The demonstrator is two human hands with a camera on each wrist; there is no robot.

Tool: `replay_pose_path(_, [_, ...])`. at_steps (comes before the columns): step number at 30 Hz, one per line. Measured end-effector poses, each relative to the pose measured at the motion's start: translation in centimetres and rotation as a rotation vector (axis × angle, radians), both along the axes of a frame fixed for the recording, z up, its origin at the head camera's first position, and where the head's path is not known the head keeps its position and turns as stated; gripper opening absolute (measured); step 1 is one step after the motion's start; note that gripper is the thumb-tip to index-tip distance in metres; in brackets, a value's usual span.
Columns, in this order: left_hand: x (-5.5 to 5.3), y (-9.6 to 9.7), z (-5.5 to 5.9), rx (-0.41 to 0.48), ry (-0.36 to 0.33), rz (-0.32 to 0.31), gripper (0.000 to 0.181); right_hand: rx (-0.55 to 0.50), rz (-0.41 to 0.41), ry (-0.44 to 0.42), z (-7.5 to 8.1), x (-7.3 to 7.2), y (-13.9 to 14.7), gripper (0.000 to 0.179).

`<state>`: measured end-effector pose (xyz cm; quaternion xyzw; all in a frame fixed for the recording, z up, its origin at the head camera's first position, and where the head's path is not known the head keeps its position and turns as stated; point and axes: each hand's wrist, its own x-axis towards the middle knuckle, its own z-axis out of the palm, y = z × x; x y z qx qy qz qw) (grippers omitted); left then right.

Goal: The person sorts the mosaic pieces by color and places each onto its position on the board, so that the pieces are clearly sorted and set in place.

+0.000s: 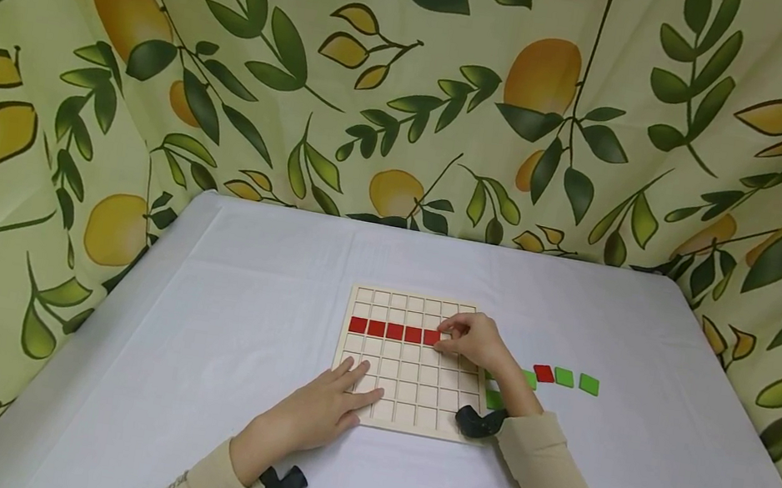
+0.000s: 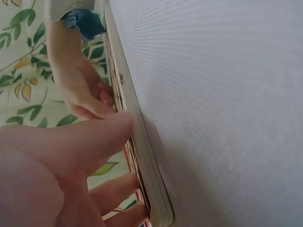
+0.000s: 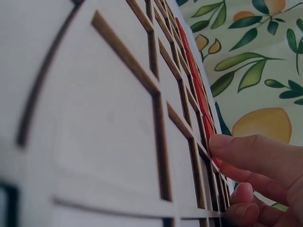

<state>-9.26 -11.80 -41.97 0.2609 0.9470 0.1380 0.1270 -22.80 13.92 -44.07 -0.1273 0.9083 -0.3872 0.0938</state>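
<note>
The pale wooden grid board lies flat on the white cloth-covered desk, between its left and right edges. In the third row from the desk's far edge, a run of thin red square tiles starts at the board's left side. At the run's right end, the right hand has thumb and finger curled in a pinch on the fifth red tile.

The step in hand looks like seating this fifth tile in its cell. To do it well, line its sides up with the raised ribs first, then let go and press the middle lightly so that no corner rides on a rib. A light grip should keep the neighbouring tile from lifting.

The left hand lies with fingers spread and straight on the board's corner toward the desk's near left; weight there, pressed straight down, ought to stop the board sliding over the cloth.

The black wrist device hangs over the near right part of the board, so the wrist is best kept high. Beyond it, toward the desk's right edge, lie thin green square tiles and one loose red tile, which a dragging sleeve could scatter.
</note>
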Motion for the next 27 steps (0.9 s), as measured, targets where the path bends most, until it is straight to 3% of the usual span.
replay_pose_path(27, [0.0,0.1,0.3,0.004,-0.016,0.006,0.043,-0.089,0.027,-0.078,0.6,1.2,1.7,0.023])
